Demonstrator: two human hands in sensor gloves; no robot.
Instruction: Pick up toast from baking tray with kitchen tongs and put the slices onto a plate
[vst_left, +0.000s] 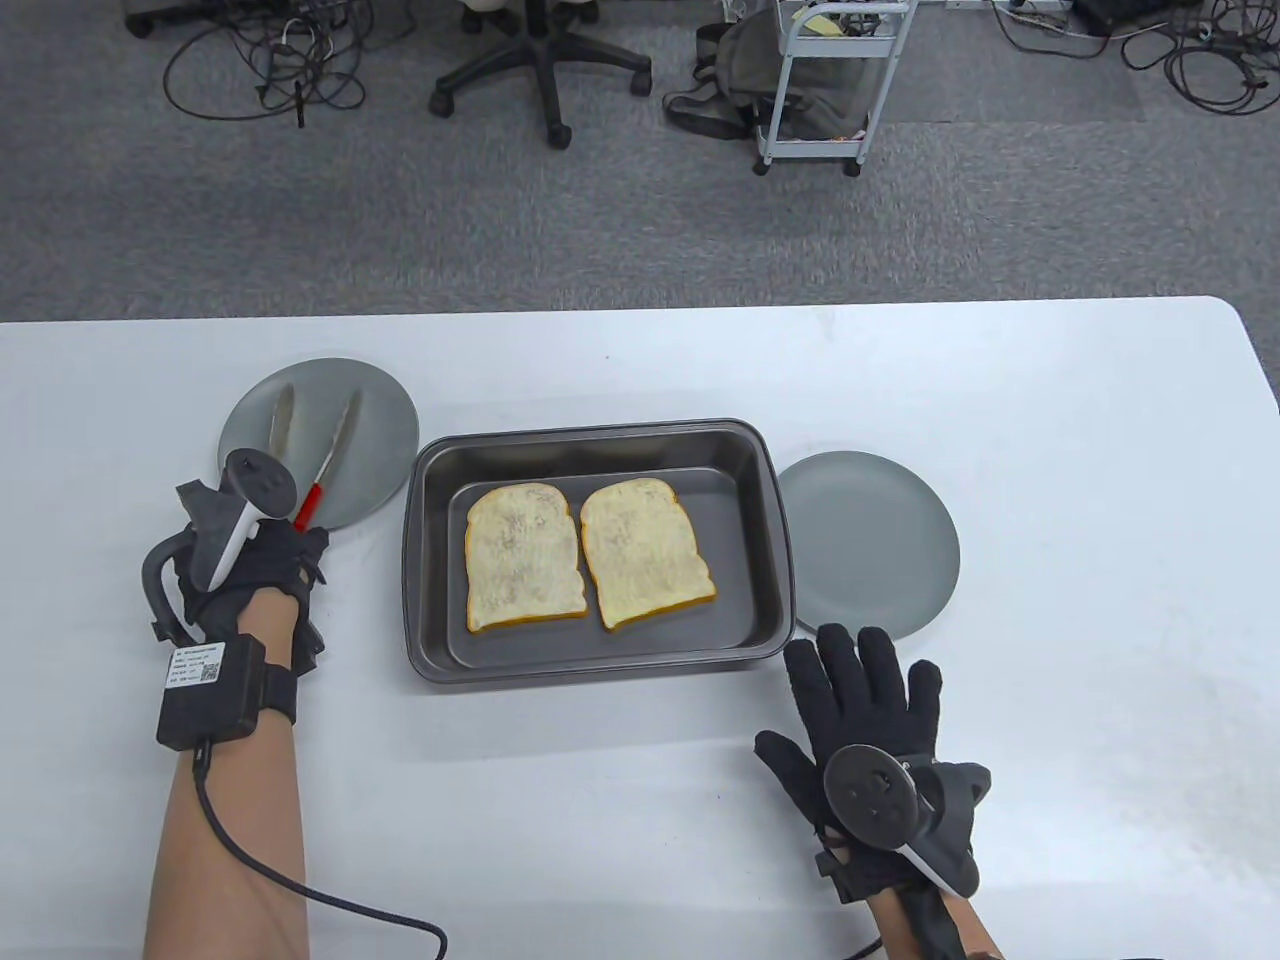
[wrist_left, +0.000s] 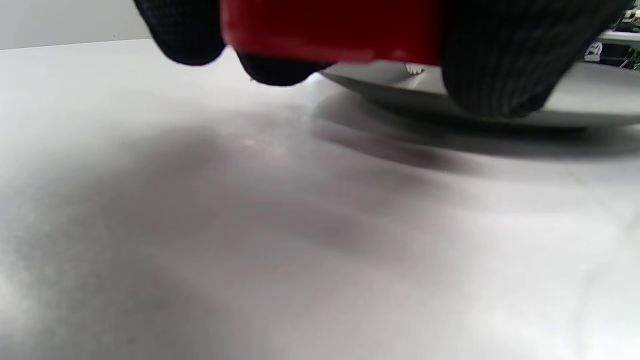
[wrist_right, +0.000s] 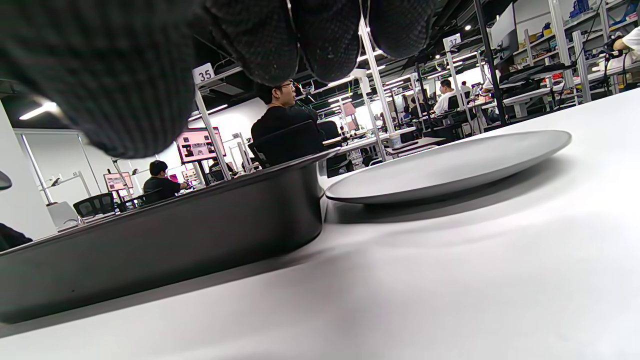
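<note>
A: Starting at the left, where are the tongs?

B: The left hand has its fingers curled round the red handle end of the tongs. The two metal arms reach away from that hand, spread apart, and lie over the left plate. In the left wrist view the red handle sits between the gloved fingertips, above the worktop, with the plate's rim just beyond.

A: And the toast?

B: To the right of that hand, inside the baking tray. Two slices lie flat side by side, the left slice and the right slice, close together at the tray's middle. Both are well apart from either hand.

A: How many plates?

B: Two, both grey. One lies just beyond the left hand, under the tongs. The right plate sits just right of the tray and just beyond the right hand; nothing lies on it.

A: How is the right hand posed?

B: Palm down near the tray's near right corner, fingers straight and slightly spread, holding nothing. Its fingertips point at the right plate's near rim; I cannot tell whether they touch it. The left forearm comes in from the near edge, wrist strapped with a black box.
</note>
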